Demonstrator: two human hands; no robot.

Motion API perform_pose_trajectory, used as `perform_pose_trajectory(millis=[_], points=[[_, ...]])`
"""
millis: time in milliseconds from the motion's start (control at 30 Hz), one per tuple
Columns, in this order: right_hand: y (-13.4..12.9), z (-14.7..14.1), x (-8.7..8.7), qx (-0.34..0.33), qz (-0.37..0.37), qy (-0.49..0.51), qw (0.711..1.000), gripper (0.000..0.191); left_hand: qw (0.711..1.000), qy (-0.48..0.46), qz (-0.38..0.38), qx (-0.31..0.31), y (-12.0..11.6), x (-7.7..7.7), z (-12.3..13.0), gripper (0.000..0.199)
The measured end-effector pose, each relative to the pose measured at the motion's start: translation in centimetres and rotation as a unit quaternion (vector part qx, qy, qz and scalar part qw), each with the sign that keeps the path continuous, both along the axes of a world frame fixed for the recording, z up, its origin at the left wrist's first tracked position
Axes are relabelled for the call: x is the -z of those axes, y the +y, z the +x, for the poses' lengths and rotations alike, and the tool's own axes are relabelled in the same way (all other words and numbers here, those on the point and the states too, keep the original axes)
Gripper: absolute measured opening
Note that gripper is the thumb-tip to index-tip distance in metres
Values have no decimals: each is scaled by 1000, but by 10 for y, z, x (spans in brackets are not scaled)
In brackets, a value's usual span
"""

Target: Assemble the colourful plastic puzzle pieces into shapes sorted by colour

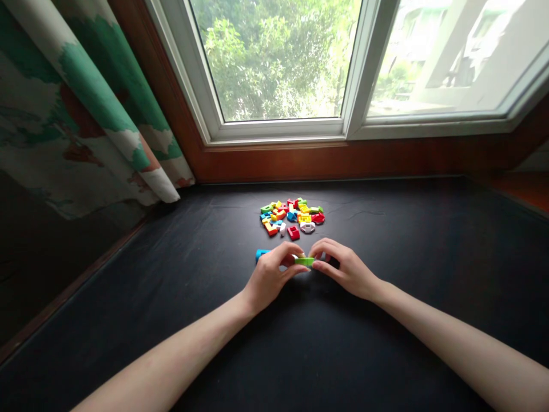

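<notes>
Green brick (304, 261) lies three-to-nine, pinched between my left hand (270, 276) and right hand (345, 269), loose brick pile (291, 216) at twelve o'clock.

Two hands (269, 276) (347, 269), one brick pile (291, 217)

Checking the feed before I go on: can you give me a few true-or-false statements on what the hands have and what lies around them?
1. The left hand and right hand both hold a flat green plastic brick. True.
2. A blue plastic brick lies beside the right hand. False: it lies at the left hand, partly hidden behind it.
3. The heap of multicoloured plastic bricks touches the hands. False: it lies apart from them, nearer the window.
4. A green-and-white patterned curtain hangs to the left of the window. True.
</notes>
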State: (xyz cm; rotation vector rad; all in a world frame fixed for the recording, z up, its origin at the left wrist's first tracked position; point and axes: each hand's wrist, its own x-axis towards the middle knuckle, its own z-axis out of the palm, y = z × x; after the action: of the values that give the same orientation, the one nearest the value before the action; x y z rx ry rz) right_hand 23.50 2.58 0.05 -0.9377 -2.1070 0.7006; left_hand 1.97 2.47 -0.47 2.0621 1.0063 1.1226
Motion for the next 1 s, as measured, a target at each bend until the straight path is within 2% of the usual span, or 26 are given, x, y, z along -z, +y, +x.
perform_pose_trajectory(millis=[200,500,1000], points=[[0,1,-2,19,-3,21,1000,12,1000,7,19,4,1,0,1,21],[0,1,1,49,-10,50,998,11,1000,-16,-2,-5,3,-2,1,15],[0,1,6,40,-14,77,996,9,999,-28,-17,1,5,4,1,17]])
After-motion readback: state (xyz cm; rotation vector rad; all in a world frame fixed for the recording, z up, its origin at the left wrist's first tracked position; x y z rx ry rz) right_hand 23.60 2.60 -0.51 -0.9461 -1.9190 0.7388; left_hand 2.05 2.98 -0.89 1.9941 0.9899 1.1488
